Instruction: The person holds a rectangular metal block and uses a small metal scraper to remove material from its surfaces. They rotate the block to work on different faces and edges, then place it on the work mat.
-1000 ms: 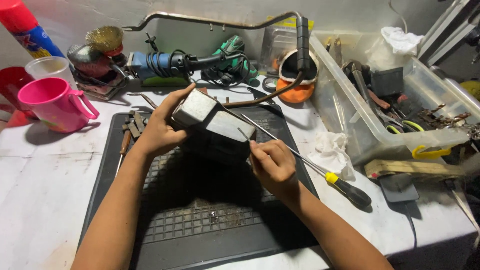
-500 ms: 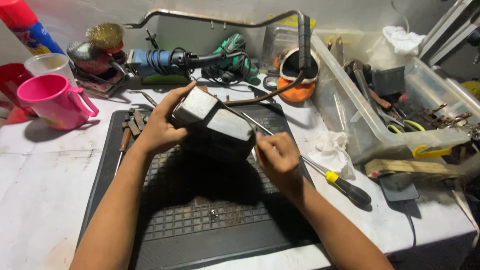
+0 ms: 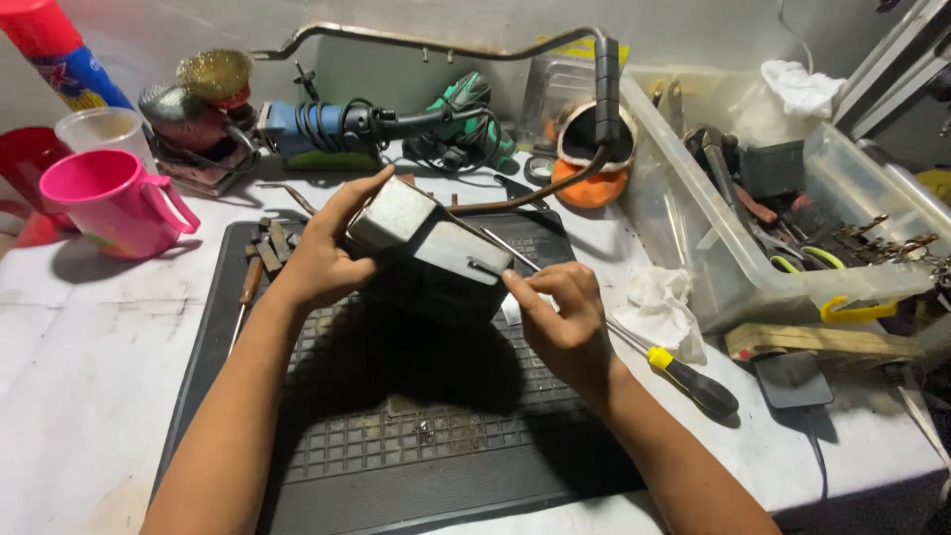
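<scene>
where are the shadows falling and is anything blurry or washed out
Head view: the dark box and both hands throw a heavy shadow down onto the black mat; the pink cup shadows the white table; focus is sharp, edges bend slightly, no strong glare.

The workpiece is a dark, box-shaped metal unit (image 3: 436, 263) with a worn, pale grey face at its far-left end. It is raised off the black gridded mat (image 3: 416, 436) and tilted, the grey end pointing far-left and the dark body running toward the near right. The upper face carries a small metal tab or slot near its right edge.

The left hand (image 3: 322, 260) supports the grey end, fingers wrapped over the top and thumb along the side. The right hand (image 3: 563, 322) is at the right end, fingertips pinched together against the lower right corner. The unit casts a broad shadow on the mat directly beneath it.
</scene>
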